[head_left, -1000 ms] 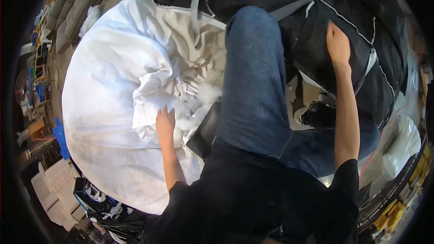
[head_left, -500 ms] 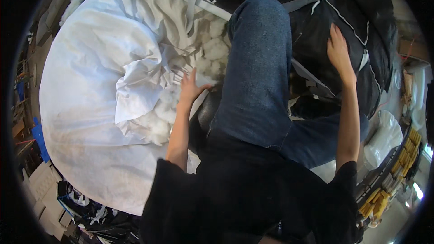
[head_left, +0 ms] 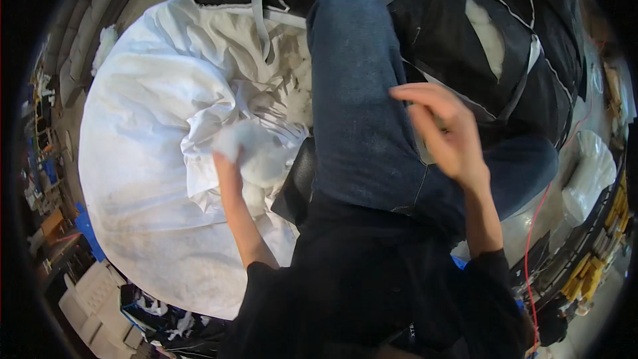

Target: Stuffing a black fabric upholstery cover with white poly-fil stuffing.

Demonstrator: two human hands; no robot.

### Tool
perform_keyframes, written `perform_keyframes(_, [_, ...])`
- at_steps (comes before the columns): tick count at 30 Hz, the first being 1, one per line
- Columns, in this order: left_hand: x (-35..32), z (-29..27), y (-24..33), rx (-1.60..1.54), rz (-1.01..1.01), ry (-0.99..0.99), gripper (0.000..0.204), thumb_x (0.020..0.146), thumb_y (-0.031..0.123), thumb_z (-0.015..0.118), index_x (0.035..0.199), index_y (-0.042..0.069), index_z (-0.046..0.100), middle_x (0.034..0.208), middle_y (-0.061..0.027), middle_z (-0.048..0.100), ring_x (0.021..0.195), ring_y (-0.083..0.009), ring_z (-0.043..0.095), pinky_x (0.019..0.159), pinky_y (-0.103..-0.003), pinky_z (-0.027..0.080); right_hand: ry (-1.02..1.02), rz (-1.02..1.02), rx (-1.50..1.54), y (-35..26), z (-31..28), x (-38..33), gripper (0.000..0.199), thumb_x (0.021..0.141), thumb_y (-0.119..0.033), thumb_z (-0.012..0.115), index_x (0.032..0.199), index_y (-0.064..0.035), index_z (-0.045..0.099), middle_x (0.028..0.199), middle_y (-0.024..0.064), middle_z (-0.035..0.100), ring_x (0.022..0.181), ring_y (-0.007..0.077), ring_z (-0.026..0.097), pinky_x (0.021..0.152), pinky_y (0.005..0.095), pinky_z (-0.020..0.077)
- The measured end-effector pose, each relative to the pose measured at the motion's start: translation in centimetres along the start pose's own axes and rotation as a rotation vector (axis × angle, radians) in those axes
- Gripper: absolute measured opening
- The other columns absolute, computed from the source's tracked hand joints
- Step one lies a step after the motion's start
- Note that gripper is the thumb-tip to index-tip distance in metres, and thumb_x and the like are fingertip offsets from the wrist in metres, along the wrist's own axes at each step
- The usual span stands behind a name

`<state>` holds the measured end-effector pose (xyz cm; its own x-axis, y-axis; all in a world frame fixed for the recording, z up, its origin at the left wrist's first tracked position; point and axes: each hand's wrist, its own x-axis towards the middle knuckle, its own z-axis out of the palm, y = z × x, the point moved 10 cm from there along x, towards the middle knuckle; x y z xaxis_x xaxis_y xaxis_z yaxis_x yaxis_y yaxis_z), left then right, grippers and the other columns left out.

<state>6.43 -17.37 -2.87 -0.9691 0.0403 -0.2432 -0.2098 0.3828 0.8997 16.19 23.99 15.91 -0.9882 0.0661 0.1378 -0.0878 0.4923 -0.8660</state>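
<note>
My left hand [head_left: 228,154] is blurred by motion, its fingers sunk in a clump of white fibre stuffing [head_left: 256,153]. That clump lies over the gathered opening of a big round white fabric bag [head_left: 133,179]. More stuffing [head_left: 298,103] shows inside the bag beside my raised knee. My right hand [head_left: 446,129] hovers by my jeans-clad thigh, its fingers bent but apart, and nothing shows in it. Beyond it spreads a black fabric cover [head_left: 452,33] with pale seams and grey straps. A slit [head_left: 487,38] in the cover shows white filling.
A grey strap [head_left: 261,6] hangs across the bag's far edge. At right lie a clear plastic-wrapped roll [head_left: 590,176], a red cord [head_left: 531,246] and yellow bundles [head_left: 585,276]. Beige cardboard-like pieces [head_left: 93,302] and a dark box of scraps [head_left: 166,316] sit at lower left.
My left hand has moved left and down into the stuffing. The right hand has left the black cover and come back toward my lap; a slit now shows where it was. The view has shifted slightly.
</note>
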Motion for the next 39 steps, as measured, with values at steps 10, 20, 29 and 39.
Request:
perform_keyframes(10, [-10.8,19.2,26.1,-0.165,0.800,-0.477,0.034,0.076,0.015,0.068,0.108,0.008,0.056,0.108,-0.0114,0.058,0.095,-0.0234,0.059,0.081,-0.035,0.050,0.000,0.014,1.297,-1.8,7.2,-1.7,0.055,0.089,-0.007,0.063,0.139,-0.0060,0.039,0.128,0.0073,0.050,0.117,0.0170,0.050,0.099,0.0329,0.0424])
perform_keyframes(20, [-9.1,24.5,32.1,-0.466,0.954,-0.590,0.037,0.079,0.018,0.070,0.112,0.009,0.055,0.116,-0.0180,0.057,0.100,-0.0272,0.061,0.082,-0.038,0.052,0.405,-0.070,1.838,5.3,-5.9,-3.7,0.030,0.088,-0.003,0.059,0.118,-0.0087,0.055,0.111,0.0074,0.064,0.104,0.0204,0.063,0.085,0.0377,0.0535])
perform_keyframes(29, [-8.1,42.5,32.7,-0.434,0.401,-1.098,0.037,0.086,0.007,0.066,0.118,0.004,0.047,0.104,-0.0034,0.057,0.100,-0.0144,0.057,0.078,-0.028,0.048,0.731,0.132,0.672,11.6,-14.8,-7.5,0.034,0.089,-0.010,0.061,0.121,-0.0037,0.052,0.109,0.0072,0.060,0.096,0.0187,0.061,0.084,0.0327,0.0497])
perform_keyframes(39, [-4.4,47.8,34.2,-0.185,0.738,-1.190,0.032,0.085,0.007,0.068,0.114,0.001,0.057,0.108,-0.0065,0.059,0.103,-0.0187,0.059,0.088,-0.034,0.048,0.838,0.174,0.741,13.9,-18.3,-7.5,0.023,0.084,0.005,0.063,0.106,0.0013,0.060,0.097,0.0058,0.065,0.087,0.0129,0.064,0.077,0.0265,0.0522])
